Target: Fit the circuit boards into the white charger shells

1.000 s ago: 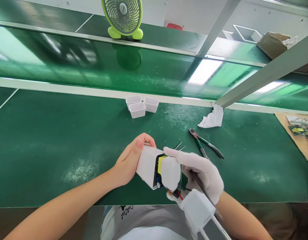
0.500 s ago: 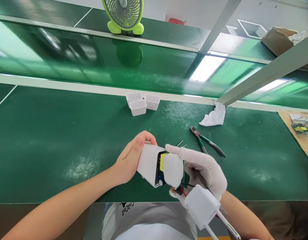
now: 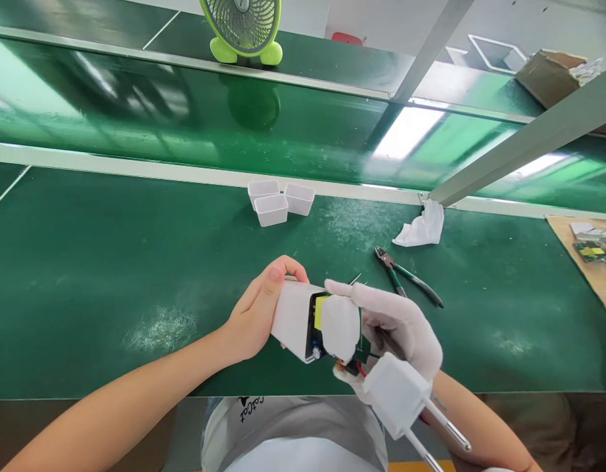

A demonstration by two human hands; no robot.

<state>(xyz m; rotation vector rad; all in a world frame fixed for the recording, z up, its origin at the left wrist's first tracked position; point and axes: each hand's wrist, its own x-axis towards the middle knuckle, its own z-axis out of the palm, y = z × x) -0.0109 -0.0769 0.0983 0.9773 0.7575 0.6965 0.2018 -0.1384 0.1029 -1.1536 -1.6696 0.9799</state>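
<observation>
Above the near side of the bench, the white housing is pinched by the left hand, its open end facing right to the circuit board, held lengthwise left to right between fingers of the nearer, gloved right hand.

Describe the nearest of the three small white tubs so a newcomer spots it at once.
Find the lime-green fan, then look down to the far side of the green workbench. Three small open tubs cluster there. The front tub is the one: it sits closest to the person and partly hides the back-left tub.
</observation>
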